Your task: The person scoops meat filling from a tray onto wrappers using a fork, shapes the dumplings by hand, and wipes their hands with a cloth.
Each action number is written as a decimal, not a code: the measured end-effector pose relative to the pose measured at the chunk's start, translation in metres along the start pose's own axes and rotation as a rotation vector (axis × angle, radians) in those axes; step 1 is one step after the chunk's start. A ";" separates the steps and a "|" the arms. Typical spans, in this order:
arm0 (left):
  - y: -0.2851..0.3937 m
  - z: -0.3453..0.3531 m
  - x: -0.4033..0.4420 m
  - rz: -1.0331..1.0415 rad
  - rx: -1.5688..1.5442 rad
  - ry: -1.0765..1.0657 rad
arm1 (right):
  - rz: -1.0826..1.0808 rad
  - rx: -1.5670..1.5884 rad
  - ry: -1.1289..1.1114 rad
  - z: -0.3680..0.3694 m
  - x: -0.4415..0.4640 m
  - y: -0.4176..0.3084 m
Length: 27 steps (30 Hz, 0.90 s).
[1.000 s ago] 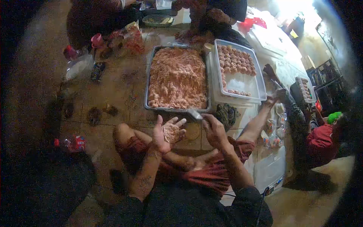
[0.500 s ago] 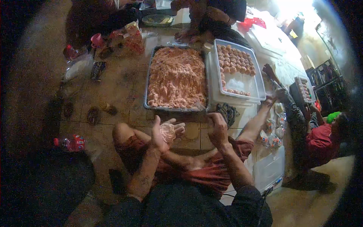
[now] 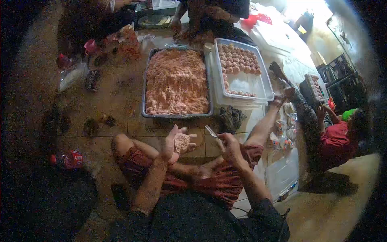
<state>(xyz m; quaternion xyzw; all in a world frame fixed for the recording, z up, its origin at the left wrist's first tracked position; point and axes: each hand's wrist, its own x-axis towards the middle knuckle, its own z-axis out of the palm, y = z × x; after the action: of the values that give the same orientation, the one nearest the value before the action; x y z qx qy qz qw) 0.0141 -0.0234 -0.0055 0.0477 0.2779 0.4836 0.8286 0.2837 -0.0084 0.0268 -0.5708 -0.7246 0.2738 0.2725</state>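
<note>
Red-capped bottle [image 3: 71, 160]: clear plastic, at the left of the frame; whether it stands or lies, I cannot tell surely.
Tray [image 3: 177, 116]: upper middle, with dark rim; I think its heap could crumble over the near edge if scooped roughly.
Mixture [image 3: 177, 80]: pink, coarse and moist-looking, ridged on the near side.
Left hand [image 3: 171, 147]: below the tray, palm upward, fingers apart, not closed on anything.
Patty [image 3: 182, 143]: lies on this palm, flat, roundish, rough; it might slide off if the palm tilts, or break because it looks soft.
Fork-like utensil [image 3: 210, 131]: thin, pale, perhaps metal; a loose grip could let it drop.
Right hand [image 3: 229, 148]: centre right, fingers clamped together on the handle.
Cloth [image 3: 231, 117]: dark, crumpled, beside the tray.
Box [image 3: 264, 86]: translucent plastic, upper right, with lumpy balls [image 3: 238, 58] in rows; pressed together, they could perhaps stick.
</note>
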 end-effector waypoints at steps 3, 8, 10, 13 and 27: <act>-0.010 -0.008 0.014 0.025 0.130 -0.281 | 0.176 0.464 -0.224 0.023 0.004 -0.007; -0.002 -0.011 0.001 0.192 0.674 -0.185 | 0.262 0.691 -0.520 0.036 0.022 -0.051; 0.014 -0.004 -0.015 0.111 0.601 -0.243 | 0.207 0.775 -0.503 0.027 0.027 -0.072; 0.052 0.038 -0.035 0.003 0.672 -0.192 | 0.116 0.880 -0.495 0.011 0.037 -0.099; 0.037 -0.009 0.001 0.823 1.087 -0.027 | 0.161 0.783 -0.362 0.054 0.013 -0.035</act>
<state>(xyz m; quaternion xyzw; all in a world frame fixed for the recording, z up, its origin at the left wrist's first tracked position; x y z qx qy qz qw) -0.0190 -0.0043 -0.0005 0.5649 0.4302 0.5506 0.4389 0.2192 -0.0068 0.0146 -0.4219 -0.5552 0.6438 0.3150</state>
